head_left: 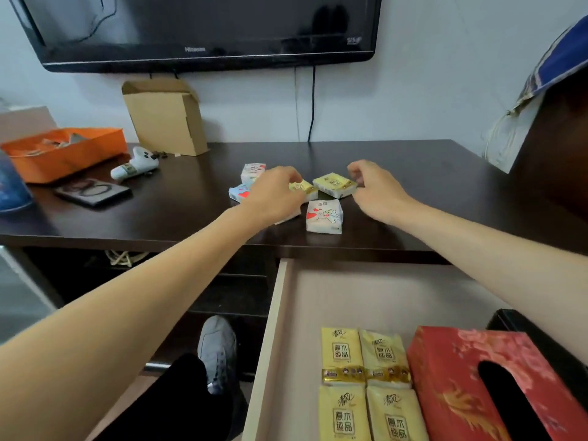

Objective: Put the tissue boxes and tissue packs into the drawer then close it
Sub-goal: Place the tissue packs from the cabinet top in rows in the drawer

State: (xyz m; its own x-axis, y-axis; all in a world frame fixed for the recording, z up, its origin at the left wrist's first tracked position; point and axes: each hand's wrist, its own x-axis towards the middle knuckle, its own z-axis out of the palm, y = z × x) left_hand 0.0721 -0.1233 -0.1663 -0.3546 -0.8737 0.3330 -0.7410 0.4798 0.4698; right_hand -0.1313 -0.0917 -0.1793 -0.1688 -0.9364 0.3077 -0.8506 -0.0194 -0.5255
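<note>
Several small tissue packs lie in a cluster on the dark desk (pixel 413 173). My left hand (pixel 273 195) closes its fingers on a yellow pack (pixel 304 187). My right hand (pixel 375 189) pinches the right end of a second yellow pack (pixel 334 185). A white pack with a cat print (pixel 324 216) lies between my hands, nearer to me. Behind my left hand sit another white pack (pixel 252 171) and a blue-and-white pack (pixel 238 191). Below, the drawer (pixel 280 313) stands open, holding several yellow packs (pixel 362 354) and a red tissue box (pixel 471 377).
An orange bag (pixel 63 151), a cardboard box (pixel 165 117), a white controller (pixel 135 167) and a dark phone-like slab (pixel 92 190) occupy the desk's left. A TV (pixel 197 30) hangs above. Cloth-covered furniture (pixel 541 106) stands on the right. My shoe (pixel 218 348) is beside the drawer.
</note>
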